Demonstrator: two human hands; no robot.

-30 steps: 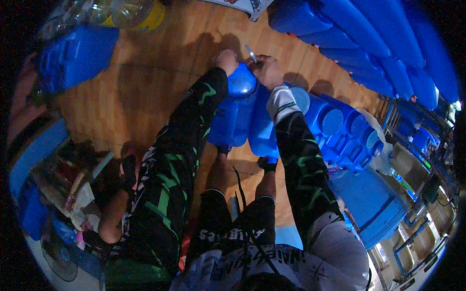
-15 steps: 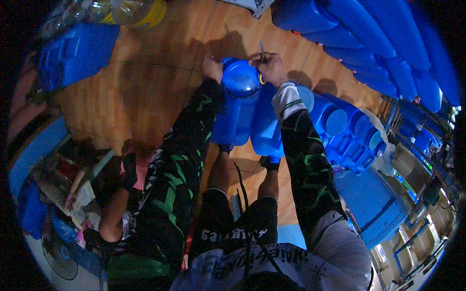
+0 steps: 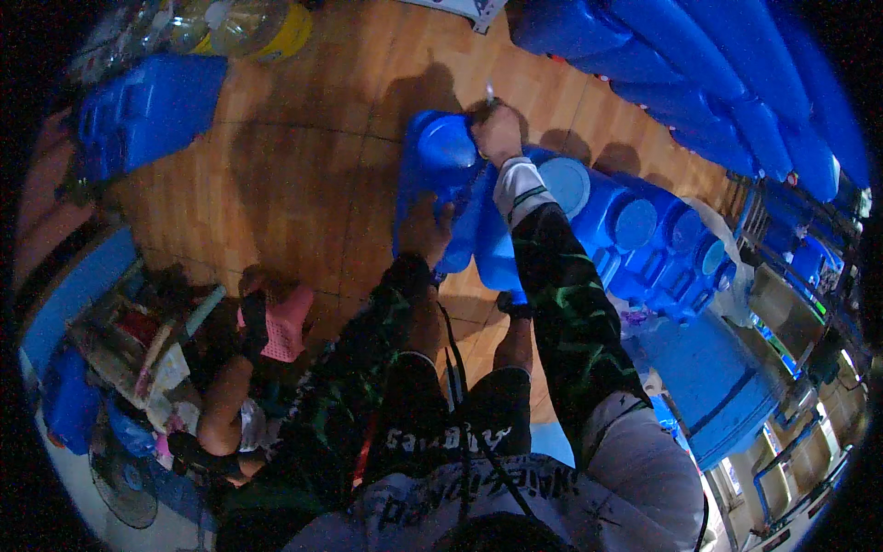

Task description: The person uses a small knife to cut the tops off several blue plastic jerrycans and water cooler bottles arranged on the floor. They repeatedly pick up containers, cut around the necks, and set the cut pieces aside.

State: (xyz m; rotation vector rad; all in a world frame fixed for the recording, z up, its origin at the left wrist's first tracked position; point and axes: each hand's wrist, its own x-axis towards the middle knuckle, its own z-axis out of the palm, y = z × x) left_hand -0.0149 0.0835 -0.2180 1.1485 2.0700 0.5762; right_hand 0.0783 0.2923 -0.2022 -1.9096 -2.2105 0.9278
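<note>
A blue plastic jerry can [image 3: 443,152] stands tilted on the wooden floor in front of me. My left hand [image 3: 426,235] grips its near side, low down. My right hand [image 3: 498,132] rests at the can's upper right corner, closed around a thin light-coloured tool [image 3: 489,93] whose tip sticks up past my fingers. Both my forearms wear dark sleeves with green marks. My bare feet stand just behind the can.
A row of blue cans [image 3: 644,230] lies to the right, and more are stacked at the upper right [image 3: 736,83]. Another blue can [image 3: 147,110] and clear bottles [image 3: 248,23] lie upper left. A person [image 3: 225,409] sits lower left beside a pink basket [image 3: 290,322].
My left hand has slid from the top of the can down to its near side. The can has shifted farther from me. My right hand stays at its top with the tool.
</note>
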